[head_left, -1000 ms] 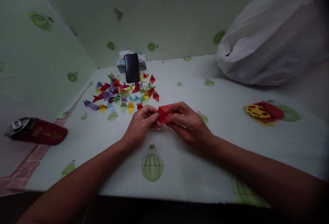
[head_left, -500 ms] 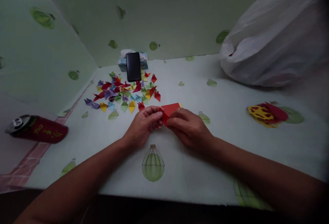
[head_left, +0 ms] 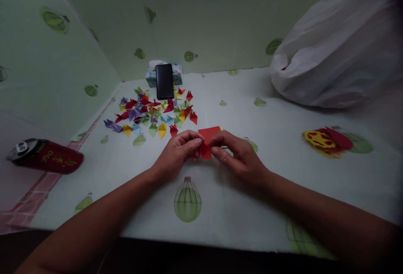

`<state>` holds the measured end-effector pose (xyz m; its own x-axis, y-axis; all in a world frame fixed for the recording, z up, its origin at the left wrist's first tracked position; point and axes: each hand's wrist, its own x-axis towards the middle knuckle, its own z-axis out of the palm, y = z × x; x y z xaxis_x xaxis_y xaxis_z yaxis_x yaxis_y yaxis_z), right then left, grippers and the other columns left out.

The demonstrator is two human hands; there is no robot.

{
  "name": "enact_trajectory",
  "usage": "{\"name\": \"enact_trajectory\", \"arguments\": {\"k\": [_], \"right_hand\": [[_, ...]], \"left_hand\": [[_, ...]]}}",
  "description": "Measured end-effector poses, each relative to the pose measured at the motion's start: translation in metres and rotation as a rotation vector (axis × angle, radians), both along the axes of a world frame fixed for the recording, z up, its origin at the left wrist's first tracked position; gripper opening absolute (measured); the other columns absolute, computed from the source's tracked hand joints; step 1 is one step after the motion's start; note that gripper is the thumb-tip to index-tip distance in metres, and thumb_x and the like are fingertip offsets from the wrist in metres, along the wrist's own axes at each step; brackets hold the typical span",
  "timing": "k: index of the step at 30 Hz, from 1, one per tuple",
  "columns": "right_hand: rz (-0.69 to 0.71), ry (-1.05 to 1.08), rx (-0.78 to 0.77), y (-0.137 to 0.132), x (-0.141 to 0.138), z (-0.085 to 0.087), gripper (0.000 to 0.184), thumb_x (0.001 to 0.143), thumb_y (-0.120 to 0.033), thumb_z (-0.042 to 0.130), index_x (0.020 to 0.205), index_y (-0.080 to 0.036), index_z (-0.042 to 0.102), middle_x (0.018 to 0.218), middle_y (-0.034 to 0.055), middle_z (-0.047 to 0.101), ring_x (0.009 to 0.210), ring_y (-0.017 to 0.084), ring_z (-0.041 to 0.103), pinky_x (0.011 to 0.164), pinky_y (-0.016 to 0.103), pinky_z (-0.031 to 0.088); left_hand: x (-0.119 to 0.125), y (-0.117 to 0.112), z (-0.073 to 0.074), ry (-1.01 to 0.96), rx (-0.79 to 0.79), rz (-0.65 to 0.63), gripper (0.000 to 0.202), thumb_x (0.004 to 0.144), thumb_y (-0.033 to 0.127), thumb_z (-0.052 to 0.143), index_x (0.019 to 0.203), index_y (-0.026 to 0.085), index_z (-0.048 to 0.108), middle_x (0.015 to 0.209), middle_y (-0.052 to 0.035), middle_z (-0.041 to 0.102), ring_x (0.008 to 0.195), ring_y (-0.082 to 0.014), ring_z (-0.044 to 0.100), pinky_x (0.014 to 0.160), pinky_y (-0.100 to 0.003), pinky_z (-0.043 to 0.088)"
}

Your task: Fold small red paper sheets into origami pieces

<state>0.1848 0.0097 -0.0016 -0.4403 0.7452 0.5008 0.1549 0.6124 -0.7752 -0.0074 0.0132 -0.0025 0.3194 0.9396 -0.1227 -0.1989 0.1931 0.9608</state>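
Closest to me, the front edge of the table (head_left: 151,207) crosses low in my view, and a broad open strip of its balloon-printed top lies between that edge and the hands. The hands sit close together at mid-table. The left hand (head_left: 178,154) has thumb and forefinger pinched on the red paper (head_left: 206,152), a small folded piece between the two hands. The right hand (head_left: 239,154) is just beside its right side, fingers curled; I can't tell whether they grip it. A flat red patch with a yellow sliver at one corner shows just behind; I can't make out whether it is the same piece.

Off to my left, a red can (head_left: 50,156) is at the pink-patterned side edge; I can't judge whether it stands or lies. To the right, across open tabletop, overlapping yellow and red cut-outs (head_left: 340,138) lie flat. Beyond the left hand spreads a pile of folded papers (head_left: 153,119) in many colours. Behind it a phone (head_left: 164,82) leans against a tissue box (head_left: 176,74). A white bag (head_left: 333,60) bulges at the far right, and the balloon-printed wall (head_left: 176,22) closes off the back.
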Motion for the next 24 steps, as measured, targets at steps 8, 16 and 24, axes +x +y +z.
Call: {"name": "enact_trajectory", "arguments": {"k": [8, 16, 24], "right_hand": [[0.036, 0.104, -0.447, 0.0049, -0.0015, -0.0019, 0.016, 0.089, -0.031, 0.065, 0.084, -0.017, 0.059, 0.079, 0.0031, 0.066, 0.073, 0.015, 0.061, 0.069, 0.03, 0.05], [-0.035, -0.007, -0.39, 0.0041, -0.0013, -0.0022, 0.01, 0.087, -0.024, 0.061, 0.08, -0.017, 0.061, 0.073, 0.0014, 0.066, 0.068, 0.014, 0.059, 0.062, 0.027, 0.046], [-0.06, -0.007, -0.373, 0.0042, -0.002, -0.0029, 0.015, 0.087, -0.024, 0.062, 0.074, -0.017, 0.059, 0.07, 0.0004, 0.063, 0.065, 0.013, 0.056, 0.06, 0.027, 0.044]], "left_hand": [[-0.0021, 0.0, -0.0052, 0.07, 0.175, -0.061, 0.015, 0.089, 0.027, 0.065, 0.096, 0.018, 0.055, 0.07, 0.0032, 0.06, 0.059, -0.0092, 0.057, 0.056, -0.022, 0.044], [0.0001, -0.0024, -0.0012, 0.16, 0.191, -0.089, 0.012, 0.087, 0.025, 0.063, 0.088, 0.018, 0.053, 0.063, 0.0037, 0.059, 0.054, -0.0097, 0.056, 0.055, -0.023, 0.046], [0.0015, -0.0045, 0.0014, 0.142, 0.14, -0.078, 0.018, 0.083, 0.028, 0.07, 0.089, 0.017, 0.057, 0.071, 0.0027, 0.061, 0.057, -0.0086, 0.057, 0.056, -0.022, 0.046]]}}
